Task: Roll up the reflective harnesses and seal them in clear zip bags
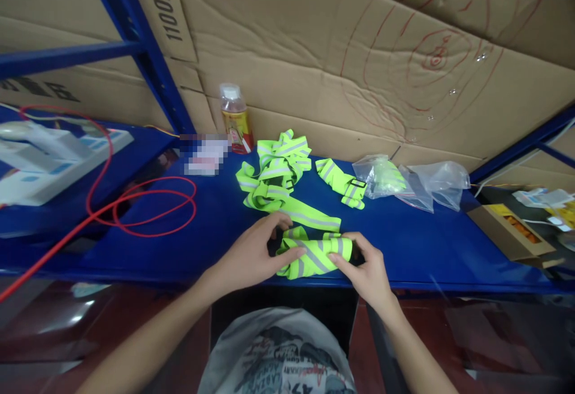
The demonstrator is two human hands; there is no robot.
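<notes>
A folded bundle of neon yellow-green reflective strap [314, 257] with grey stripes is at the front edge of the blue table. My left hand [263, 247] grips its left end, thumb on top and fingers curled behind. At the right end, my right hand [366, 265] pinches it in the same way. Just behind my hands lies a loose heap of the same reflective strap [283, 169], one flat tail stretching right towards the bundle. A shorter folded piece of strap with a black buckle [358, 184] rests farther right.
Clear plastic bags [422, 184], one with yellow-green material inside, lie at the back right. A drink bottle [236, 121] stands against the cardboard wall [287, 41]. Left are a coiled red cable [155, 193] and a power strip [58, 160]. An open cardboard box [503, 238] sits right.
</notes>
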